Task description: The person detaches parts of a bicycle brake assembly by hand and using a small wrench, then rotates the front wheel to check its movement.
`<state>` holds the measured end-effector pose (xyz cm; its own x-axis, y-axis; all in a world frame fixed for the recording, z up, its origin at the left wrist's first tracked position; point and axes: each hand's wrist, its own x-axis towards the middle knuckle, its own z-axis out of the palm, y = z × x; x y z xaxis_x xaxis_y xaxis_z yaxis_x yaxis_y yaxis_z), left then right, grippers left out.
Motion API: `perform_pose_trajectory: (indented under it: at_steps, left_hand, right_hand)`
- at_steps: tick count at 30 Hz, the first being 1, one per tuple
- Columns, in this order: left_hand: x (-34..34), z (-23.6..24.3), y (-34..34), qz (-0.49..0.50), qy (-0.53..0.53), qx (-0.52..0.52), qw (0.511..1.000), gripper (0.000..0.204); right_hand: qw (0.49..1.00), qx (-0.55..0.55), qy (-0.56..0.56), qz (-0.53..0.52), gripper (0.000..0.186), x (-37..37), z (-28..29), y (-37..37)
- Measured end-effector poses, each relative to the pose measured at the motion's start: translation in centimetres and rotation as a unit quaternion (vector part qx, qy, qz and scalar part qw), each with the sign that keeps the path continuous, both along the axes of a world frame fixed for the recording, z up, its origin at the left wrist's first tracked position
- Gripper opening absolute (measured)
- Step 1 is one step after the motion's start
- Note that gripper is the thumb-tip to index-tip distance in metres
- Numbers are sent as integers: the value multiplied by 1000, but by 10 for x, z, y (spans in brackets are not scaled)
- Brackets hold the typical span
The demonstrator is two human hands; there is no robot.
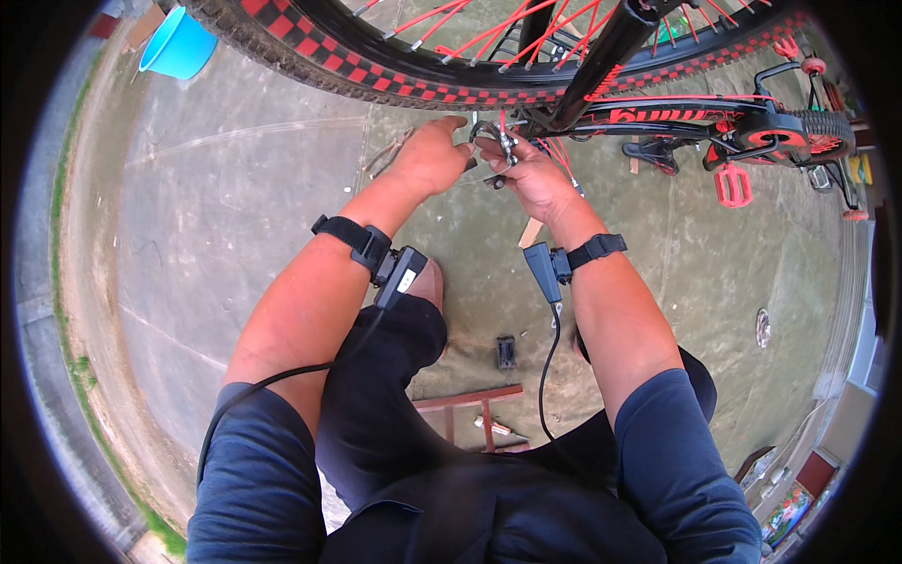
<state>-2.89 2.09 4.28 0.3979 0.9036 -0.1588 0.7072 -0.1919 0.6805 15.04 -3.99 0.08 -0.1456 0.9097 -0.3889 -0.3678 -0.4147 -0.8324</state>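
Grey concrete ground (225, 226), black-and-red bicycle (568, 108) ahead, right hand (537, 179) holding a metal brake part (506, 148), left hand (427, 160) close beside it, grip unclear

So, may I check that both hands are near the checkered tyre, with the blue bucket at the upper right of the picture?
Not quite: the head view shows the blue bucket at the upper left, not the upper right. The left hand and right hand are indeed near the checkered tyre.
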Motion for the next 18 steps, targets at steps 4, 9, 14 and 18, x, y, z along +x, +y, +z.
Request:
perform_pose_trajectory:
  at_steps: [4,9,14,18]
  left_hand:
    - [9,1,6,-39,-29,7,999,48]
    - [4,-7,28,-104,-6,-7,995,46]
    - [10,12,28,-122,-5,-13,992,44]
    - [7,7,30,-114,-1,11,993,42]
  right_hand:
    - [999,5,-8,34,53,5,-3,5]
    - [998,31,-33,49,50,-1,1,10]
    - [995,40,-63,67,48,17,-10,16]
    - [984,35,-170,46,42,11,-1,15]
